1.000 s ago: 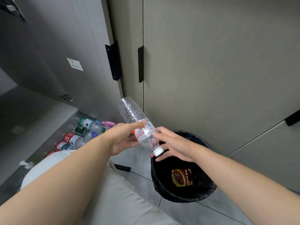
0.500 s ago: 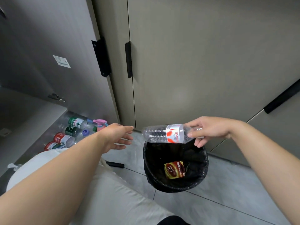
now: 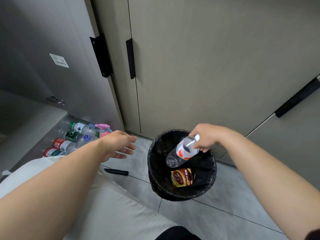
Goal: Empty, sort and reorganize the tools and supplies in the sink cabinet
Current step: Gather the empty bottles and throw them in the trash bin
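My right hand (image 3: 205, 138) pinches the capped neck of an empty clear plastic bottle (image 3: 181, 153) with a white and red label. The bottle hangs bottom-down, tilted left, inside the mouth of a bin lined with a black bag (image 3: 154, 172). A red and gold packet (image 3: 181, 177) lies at the bottom of the bin. My left hand (image 3: 119, 144) hovers to the left of the bin with fingers spread, holding nothing. Several bottles (image 3: 69, 141) lie on their sides on the floor of the open cabinet at the left.
The open cabinet door (image 3: 57, 54) stands at the left with a black handle (image 3: 101, 57). Closed grey-green doors (image 3: 207, 58) fill the back. A pink spray head (image 3: 103, 129) sits by the bottles. A short black stick (image 3: 116, 172) lies on the grey floor tiles.
The bottle passed from both hands to my right hand alone, swung over the bin and tipped bottom-down into its mouth. My left hand let go and stays open to the left.
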{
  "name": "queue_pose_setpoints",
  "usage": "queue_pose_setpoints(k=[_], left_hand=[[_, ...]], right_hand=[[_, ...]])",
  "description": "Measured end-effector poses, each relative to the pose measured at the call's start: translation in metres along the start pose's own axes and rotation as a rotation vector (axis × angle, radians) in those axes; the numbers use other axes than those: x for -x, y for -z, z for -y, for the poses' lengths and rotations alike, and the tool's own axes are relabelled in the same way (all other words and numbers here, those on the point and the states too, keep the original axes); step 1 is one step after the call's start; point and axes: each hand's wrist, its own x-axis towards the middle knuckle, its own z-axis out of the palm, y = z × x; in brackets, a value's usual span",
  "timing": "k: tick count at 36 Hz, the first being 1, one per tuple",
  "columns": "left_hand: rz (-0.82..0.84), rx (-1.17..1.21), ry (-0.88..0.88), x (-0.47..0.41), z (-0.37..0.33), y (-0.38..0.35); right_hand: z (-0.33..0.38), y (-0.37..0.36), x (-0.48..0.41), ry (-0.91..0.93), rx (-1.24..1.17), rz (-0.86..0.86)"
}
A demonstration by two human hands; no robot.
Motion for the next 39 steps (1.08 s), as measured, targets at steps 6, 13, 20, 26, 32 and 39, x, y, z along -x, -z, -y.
queue_pose_setpoints(k=[6,13,20,26,32,39], left_hand=[[0.014,-0.026,-0.024,0.005,-0.005,-0.006],[0.000,-0.043,-0.051,0.003,-0.003,-0.003],[-0.057,-0.091,-0.110,-0.001,0.000,-0.001],[-0.090,-0.131,-0.151,0.000,-0.005,0.003],[-0.116,-0.163,-0.199,0.008,-0.015,0.038],[-0.299,-0.033,-0.190,0.012,0.013,0.159]], right_hand=[[0.028,-0.074,-0.040,0.061,0.291,-0.237],[0.033,-0.130,-0.078,0.064,0.181,-0.390],[0.017,-0.139,-0.093,0.062,0.115,-0.335],[0.017,-0.138,-0.085,0.090,0.129,-0.411],[0.069,-0.108,-0.068,0.332,0.095,-0.736],[0.202,-0.062,-0.067,0.837,-0.141,-0.701]])
